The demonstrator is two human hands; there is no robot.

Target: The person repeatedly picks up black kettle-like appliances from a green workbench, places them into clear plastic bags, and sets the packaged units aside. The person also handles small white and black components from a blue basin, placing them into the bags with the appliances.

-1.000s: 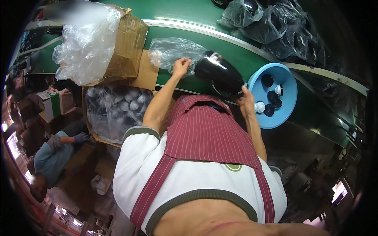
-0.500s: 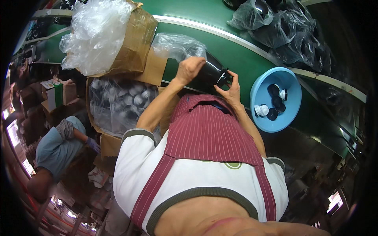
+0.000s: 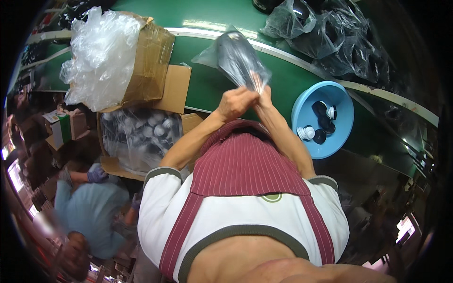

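Observation:
A long, glossy black bottle-shaped object [image 3: 234, 52] is tilted upward over the green work surface, inside a clear plastic bag [image 3: 264, 74]. My left hand [image 3: 238, 102] is closed, pinching the bag's open edge at the near end. Right beside it, my right hand [image 3: 262, 92] reaches into the bag's mouth, its fingers showing through the film against the object's near end. The plastic partly hides those fingers and that end of the object.
On the left, a cardboard box [image 3: 153, 63] overflows with clear plastic bags [image 3: 101, 56]; below it another box holds bagged white-and-grey pieces [image 3: 151, 129]. A blue basin [image 3: 347, 120] with black and white caps stands right. Bagged black objects [image 3: 325, 37] lie far right. A co-worker [image 3: 92, 207] is lower left.
The black object has gone from lying at my hands to being tilted up inside the clear bag. My left hand has moved down beside my right. The co-worker has shifted.

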